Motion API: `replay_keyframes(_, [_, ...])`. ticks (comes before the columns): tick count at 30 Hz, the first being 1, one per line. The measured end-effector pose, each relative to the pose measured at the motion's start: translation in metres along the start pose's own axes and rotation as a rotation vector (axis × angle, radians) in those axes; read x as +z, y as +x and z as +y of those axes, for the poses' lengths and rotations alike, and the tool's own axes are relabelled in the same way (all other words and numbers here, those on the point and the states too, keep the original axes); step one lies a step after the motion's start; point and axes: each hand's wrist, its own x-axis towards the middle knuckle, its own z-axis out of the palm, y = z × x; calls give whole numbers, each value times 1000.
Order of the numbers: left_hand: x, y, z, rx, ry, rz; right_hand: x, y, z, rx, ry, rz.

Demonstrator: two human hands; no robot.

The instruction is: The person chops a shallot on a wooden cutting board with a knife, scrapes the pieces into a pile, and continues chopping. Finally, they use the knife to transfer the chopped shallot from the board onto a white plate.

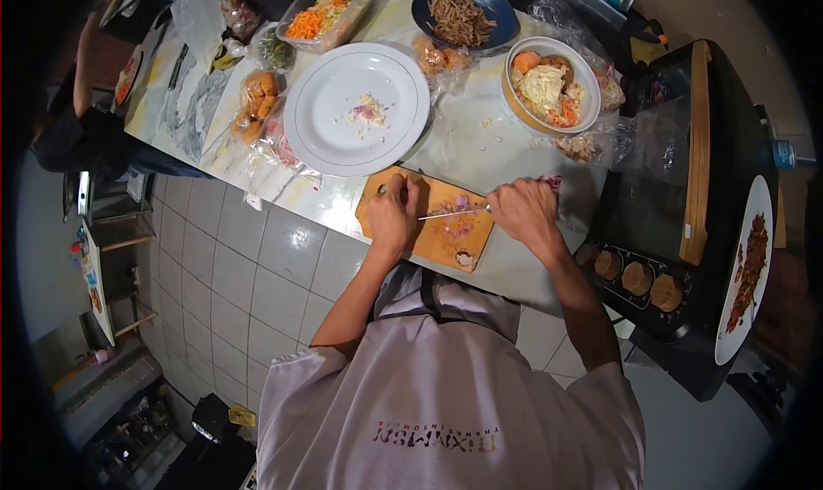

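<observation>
The marble counter [480,147] is crowded, with the black stove [651,207] at your right and the big white plate [326,138] just behind your work. A little chopped food lies in the middle of the plate.

The wooden cutting board [433,246] sits at the near edge of the counter, directly in front of you, and both your hands are on it.

Your left hand [394,217] is curled down on the left part of the board. I cannot tell if it presses a piece under the fingers, because the hand hides that place.

Your right hand [523,213] is closed around the handle of the knife [453,213]. The thin blade points to the left hand and lies low over the board.

The chopped pink bits [459,229] are scattered just beside the blade, and one small cut end [465,258] lies at the near edge.

For a good cut, I think you should tuck the left fingertips back, because the blade tip is very near them. Gather the bits to the middle of the board, away from its near edge, so that none falls to the floor.
</observation>
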Motion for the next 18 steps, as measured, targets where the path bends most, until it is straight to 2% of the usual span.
replay_keyframes(1, [-1,0,4,1,-1,-6,-2,0,0,-21,-1,26])
replay_keyframes(3, [-4,1,15,126,221,33,13,-6,5,-20,15,42])
replay_keyframes(8, [3,1,4,74,117,29,2,-2,6,-48,15,64])
replay_keyframes(11, [-4,1,12,35,153,5,9,-5,5,40,24,-56])
replay_keyframes(14, [-1,4,11,95,200,39,13,-8,6,25,29,3])
replay_keyframes(17, [3,3,0,43,57,14,5,-16,-2,61,41,-40])
replay_keyframes(18, [-1,6,7,120,110,9,13,-18,-3,120,41,-66])
